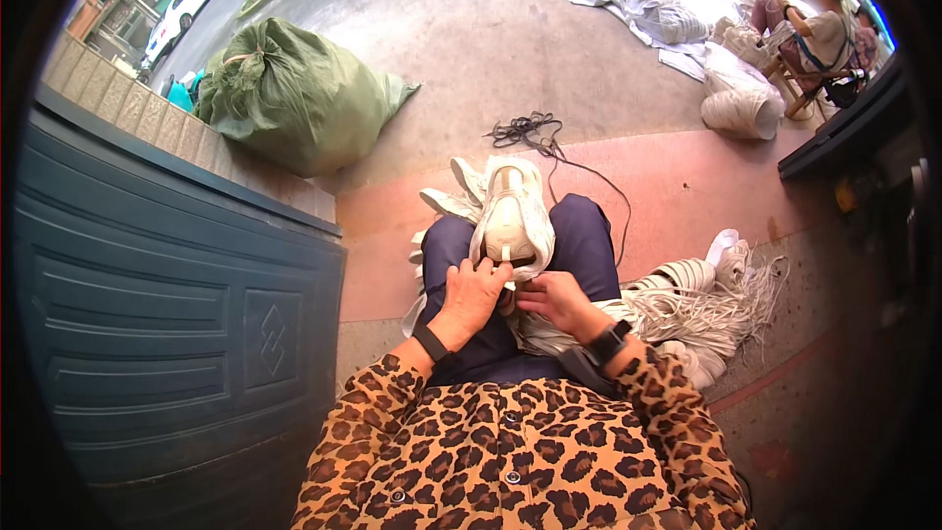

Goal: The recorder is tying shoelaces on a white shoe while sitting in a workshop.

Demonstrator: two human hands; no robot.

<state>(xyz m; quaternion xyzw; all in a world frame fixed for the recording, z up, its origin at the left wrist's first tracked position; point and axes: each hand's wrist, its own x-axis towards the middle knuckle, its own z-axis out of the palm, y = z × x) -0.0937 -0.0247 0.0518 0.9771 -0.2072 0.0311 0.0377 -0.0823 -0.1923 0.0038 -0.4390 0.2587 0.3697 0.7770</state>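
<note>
A cream-white shoe rests between my knees, its toe pointing away from me and a loose white lining or flap spread around it. My left hand pinches the near end of the shoe, at a small pale tab. Close beside it, my right hand has its fingers curled in at the shoe's near edge. Whatever those fingers hold is hidden. By my right thigh lies a thick bundle of off-white laces. More pale shoes sit just beyond my left knee.
A large green sack stands ahead on the left, near a dark blue panelled door. Tangled black cord lies on the floor ahead. Farther right, a seated person is beside white sacks and cloth.
</note>
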